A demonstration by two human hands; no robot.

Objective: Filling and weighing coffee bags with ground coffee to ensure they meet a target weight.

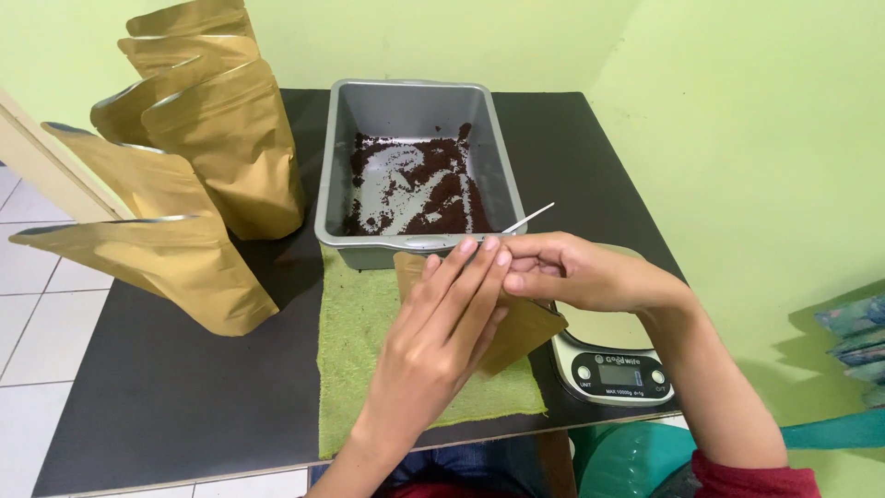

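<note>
Two hands: left hand (442,332) flat, fingers together, pressing the gold pouch (525,327); right hand (562,272) pinching its top edge.
Pouch place: just before the grey tray (415,97), over the green towel (369,350), beside the kitchen scale (618,369).
Handling: likely light, crinkly, slippery foil; grip the top seam.
Spoon handle (530,218): rests on the tray's rim.
Other pouches (221,138): gold, unlabelled, standing left of tray.

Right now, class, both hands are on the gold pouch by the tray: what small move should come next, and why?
Probably spread the gold pouch's mouth wider. The left hand lies flat on its face, the right hand pinches its top edge while holding a thin white spoon, and the grey tray of dark grounds sits just behind.
</note>
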